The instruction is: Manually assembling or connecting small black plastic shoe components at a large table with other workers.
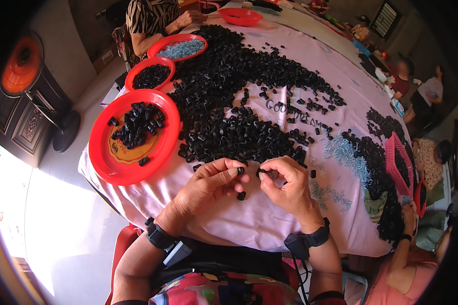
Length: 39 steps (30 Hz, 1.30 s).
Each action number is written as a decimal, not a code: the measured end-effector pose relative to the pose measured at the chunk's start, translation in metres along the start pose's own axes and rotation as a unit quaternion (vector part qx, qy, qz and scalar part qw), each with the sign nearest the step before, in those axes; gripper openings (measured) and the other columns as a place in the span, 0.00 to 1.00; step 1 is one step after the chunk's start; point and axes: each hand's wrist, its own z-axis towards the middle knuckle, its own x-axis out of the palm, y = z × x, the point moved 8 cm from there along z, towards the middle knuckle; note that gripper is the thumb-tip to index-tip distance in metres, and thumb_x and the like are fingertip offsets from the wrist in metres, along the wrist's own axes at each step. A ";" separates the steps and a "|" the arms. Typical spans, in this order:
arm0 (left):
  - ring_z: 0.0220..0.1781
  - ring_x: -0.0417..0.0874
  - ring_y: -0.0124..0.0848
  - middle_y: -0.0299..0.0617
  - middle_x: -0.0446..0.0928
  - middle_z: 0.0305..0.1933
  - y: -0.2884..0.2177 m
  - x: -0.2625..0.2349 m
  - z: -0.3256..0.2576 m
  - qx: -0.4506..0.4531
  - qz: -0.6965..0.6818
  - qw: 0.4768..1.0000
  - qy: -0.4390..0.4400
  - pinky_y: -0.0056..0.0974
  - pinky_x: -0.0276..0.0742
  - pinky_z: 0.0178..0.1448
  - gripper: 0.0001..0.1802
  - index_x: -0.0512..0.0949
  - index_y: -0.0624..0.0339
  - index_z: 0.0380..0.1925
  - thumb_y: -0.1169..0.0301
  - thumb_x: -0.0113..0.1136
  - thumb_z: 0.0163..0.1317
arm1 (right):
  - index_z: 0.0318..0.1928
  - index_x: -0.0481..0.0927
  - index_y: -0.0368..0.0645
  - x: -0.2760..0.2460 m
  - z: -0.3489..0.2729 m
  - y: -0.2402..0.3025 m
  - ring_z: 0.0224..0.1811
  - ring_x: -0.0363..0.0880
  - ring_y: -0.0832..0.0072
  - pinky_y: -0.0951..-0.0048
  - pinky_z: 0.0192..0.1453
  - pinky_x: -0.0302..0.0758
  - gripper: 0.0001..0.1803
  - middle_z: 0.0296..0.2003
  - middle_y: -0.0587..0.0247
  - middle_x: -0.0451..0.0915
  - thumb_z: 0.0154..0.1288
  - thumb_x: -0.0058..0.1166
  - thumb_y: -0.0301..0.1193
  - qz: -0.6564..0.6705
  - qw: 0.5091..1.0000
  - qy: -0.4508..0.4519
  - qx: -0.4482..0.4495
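At lower centre, the left hand pinches one black ring and the right hand another ring; best kept low over the counter, near the pile.

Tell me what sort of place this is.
Likely a home or small workshop doing hand assembly: a cloth-covered table heaped with small black parts, red trays holding sorted parts, and other people seated around it working.
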 end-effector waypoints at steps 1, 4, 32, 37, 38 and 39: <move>0.45 0.84 0.27 0.43 0.84 0.50 -0.001 0.004 -0.001 0.000 0.000 1.000 0.001 0.32 0.82 0.54 0.13 0.78 0.61 0.57 0.68 0.54 0.79 | 0.40 0.85 0.40 -0.001 -0.001 0.003 0.34 0.84 0.66 0.69 0.37 0.81 0.10 0.34 0.60 0.85 0.56 0.67 0.19 -0.001 1.000 0.000 0.000; 0.48 0.84 0.28 0.41 0.83 0.52 -0.001 0.008 -0.003 0.001 0.069 0.997 -0.022 0.34 0.81 0.56 0.13 0.78 0.60 0.57 0.68 0.54 0.79 | 0.41 0.85 0.39 0.002 -0.001 0.000 0.31 0.83 0.70 0.72 0.33 0.80 0.09 0.33 0.61 0.85 0.58 0.66 0.19 0.040 0.998 0.026 0.039; 0.42 0.82 0.25 0.39 0.83 0.52 0.005 0.013 0.000 0.015 0.104 0.994 -0.033 0.32 0.81 0.52 0.13 0.78 0.59 0.58 0.69 0.56 0.79 | 0.51 0.86 0.41 0.005 -0.006 -0.006 0.34 0.80 0.82 0.79 0.35 0.75 0.13 0.41 0.65 0.87 0.66 0.63 0.22 0.144 0.988 0.017 0.060; 0.42 0.83 0.24 0.38 0.83 0.51 0.004 0.012 0.001 0.028 0.088 0.995 -0.028 0.30 0.80 0.49 0.13 0.77 0.60 0.58 0.68 0.57 0.79 | 0.49 0.86 0.41 0.003 -0.006 -0.005 0.35 0.81 0.81 0.78 0.36 0.75 0.11 0.39 0.66 0.87 0.66 0.63 0.22 0.150 0.986 0.021 0.074; 0.42 0.83 0.24 0.38 0.83 0.51 0.005 0.011 0.001 0.028 0.088 0.995 -0.030 0.30 0.80 0.49 0.13 0.77 0.60 0.58 0.68 0.57 0.79 | 0.49 0.86 0.41 0.003 -0.005 -0.004 0.35 0.81 0.81 0.78 0.36 0.75 0.11 0.39 0.66 0.87 0.66 0.63 0.22 0.152 0.985 0.022 0.075; 0.42 0.83 0.23 0.37 0.83 0.50 0.005 0.009 0.001 0.032 0.098 0.994 -0.030 0.30 0.80 0.48 0.13 0.77 0.60 0.58 0.68 0.57 0.79 | 0.48 0.86 0.41 0.002 -0.004 -0.002 0.35 0.81 0.81 0.78 0.36 0.75 0.11 0.39 0.66 0.87 0.66 0.64 0.22 0.138 0.988 0.021 0.064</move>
